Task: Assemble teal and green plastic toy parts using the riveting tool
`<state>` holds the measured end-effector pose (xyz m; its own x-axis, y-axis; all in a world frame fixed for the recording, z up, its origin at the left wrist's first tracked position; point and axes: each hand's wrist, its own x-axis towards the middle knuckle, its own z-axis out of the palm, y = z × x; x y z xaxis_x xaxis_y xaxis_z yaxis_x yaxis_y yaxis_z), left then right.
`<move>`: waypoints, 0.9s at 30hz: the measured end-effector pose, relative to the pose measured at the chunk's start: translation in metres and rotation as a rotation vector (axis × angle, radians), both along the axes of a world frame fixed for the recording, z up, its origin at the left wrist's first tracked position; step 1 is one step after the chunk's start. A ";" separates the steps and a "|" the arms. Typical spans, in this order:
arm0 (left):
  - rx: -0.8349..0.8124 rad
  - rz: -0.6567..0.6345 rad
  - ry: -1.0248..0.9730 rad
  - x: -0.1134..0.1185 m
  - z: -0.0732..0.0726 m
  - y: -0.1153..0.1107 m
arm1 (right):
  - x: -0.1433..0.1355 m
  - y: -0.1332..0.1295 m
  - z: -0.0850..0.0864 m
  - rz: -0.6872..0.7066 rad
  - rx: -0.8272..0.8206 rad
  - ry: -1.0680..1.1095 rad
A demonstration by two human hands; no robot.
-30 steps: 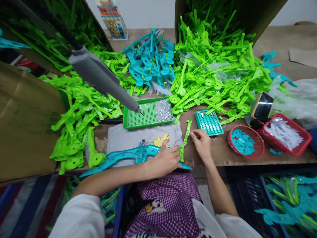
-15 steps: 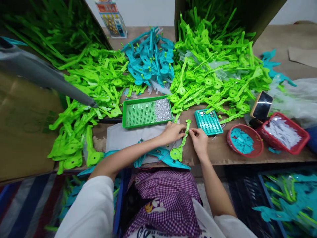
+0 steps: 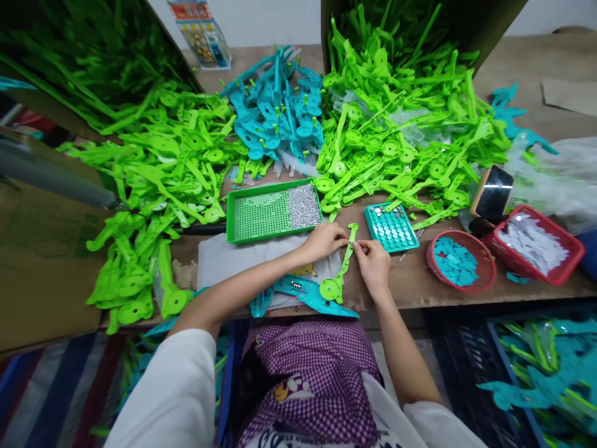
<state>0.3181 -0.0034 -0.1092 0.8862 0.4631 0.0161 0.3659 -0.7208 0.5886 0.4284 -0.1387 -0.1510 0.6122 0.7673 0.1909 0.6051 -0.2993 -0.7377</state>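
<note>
A long, thin lime-green plastic part (image 3: pixel 331 289) with a round disc at its near end lies at the front of the table. My left hand (image 3: pixel 326 241) pinches its upper stretch from the left. From the right, the thumb and fingertips of my right hand (image 3: pixel 374 264) are closed at the same spot; any small item between the fingertips is too small to make out. Beneath my left forearm lies a blue plastic piece (image 3: pixel 321 303) with small metal bits and a thin red wire, on a grey cloth (image 3: pixel 214 264).
A green tray (image 3: pixel 233 218) of small silvery pieces and a teal tray (image 3: pixel 396 245) of round discs stand behind my hands. To the right are a round red basket (image 3: pixel 487 264) and a red rectangular basket (image 3: pixel 571 261). Lime-green parts (image 3: pixel 392 149) and blue parts (image 3: pixel 268 118) are heaped behind.
The view has shifted slightly. Both hands stay at the same place on the green part, with only small finger movement.
</note>
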 end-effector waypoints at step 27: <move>-0.160 0.256 0.077 0.000 -0.003 -0.009 | -0.004 -0.002 0.003 -0.005 -0.059 -0.104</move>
